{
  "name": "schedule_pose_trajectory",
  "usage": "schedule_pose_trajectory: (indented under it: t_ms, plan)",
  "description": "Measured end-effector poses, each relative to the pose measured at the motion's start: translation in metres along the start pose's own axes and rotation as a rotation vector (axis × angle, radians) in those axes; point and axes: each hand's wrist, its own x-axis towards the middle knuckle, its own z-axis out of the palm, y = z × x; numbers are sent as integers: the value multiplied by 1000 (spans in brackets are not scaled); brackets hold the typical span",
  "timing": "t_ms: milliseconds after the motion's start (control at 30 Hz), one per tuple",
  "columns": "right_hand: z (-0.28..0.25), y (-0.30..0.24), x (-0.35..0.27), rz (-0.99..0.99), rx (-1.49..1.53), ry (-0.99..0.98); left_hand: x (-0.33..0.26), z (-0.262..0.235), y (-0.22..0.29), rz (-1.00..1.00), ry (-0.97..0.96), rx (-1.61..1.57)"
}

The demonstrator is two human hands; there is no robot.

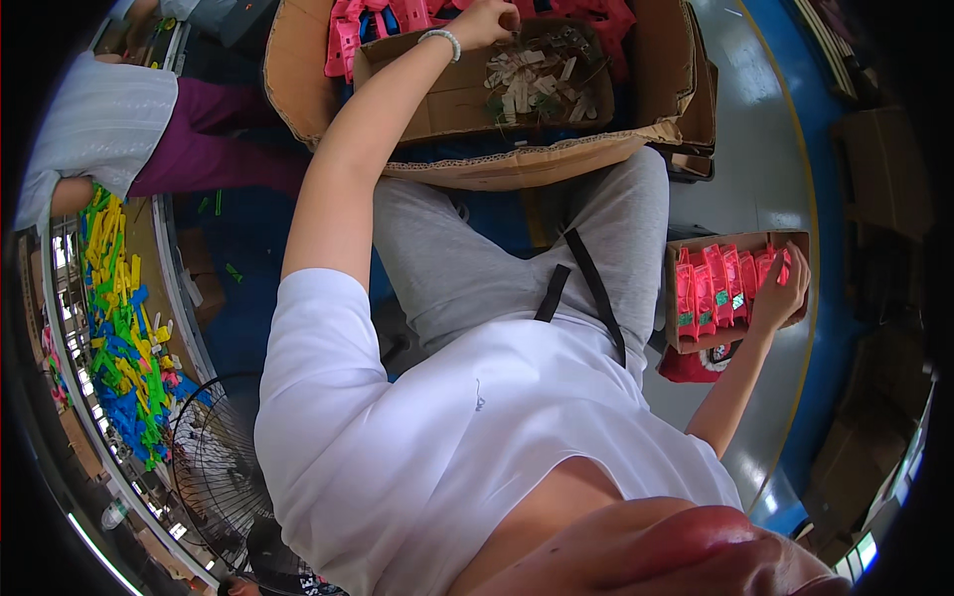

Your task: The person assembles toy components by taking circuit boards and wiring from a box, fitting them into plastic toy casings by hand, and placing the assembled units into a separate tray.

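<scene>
My left hand (484, 24) reaches over a small cardboard box (437, 104) that sits inside a larger carton (537, 167). Its fingers are pinched together, and what they hold, if anything, is too small to make out. Below that hand, the small box holds a pile of small white pieces (524, 87) with thin strands and clear bits. Pink plastic parts (344, 42) fill the carton around it. To my right, my right hand (785, 286) grips a pink plastic part (763, 266) at the end of a row standing in a shallow cardboard box (671, 288).
A black fan (214, 452) stands at my left. Beyond it, yellow, green and blue plastic pieces (124, 328) heap along a worktable. Another person in a white top (104, 111) is at the upper left. A red item (694, 367) lies under the right box.
</scene>
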Motion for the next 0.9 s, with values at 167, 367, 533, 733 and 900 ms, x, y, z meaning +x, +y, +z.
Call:
schedule_pose_trajectory:
  t_ms: [167,367,533,733,900]
  plan:
    - [24,-168,118,-276,528,-1,-27,-65,93,81,255,-312]
    - [92,-319,214,-154,1100,-653,-70,-111,148,293,452,-264]
    - [163,-364,242,-46,1493,-900,-86,-120,129,37,537,-668]
    - [217,-381,231,-76,1484,-917,-94,-105,94,-172,641,-620]
    - [234,-389,207,31,1522,-991,-99,-74,49,-75,814,-438]
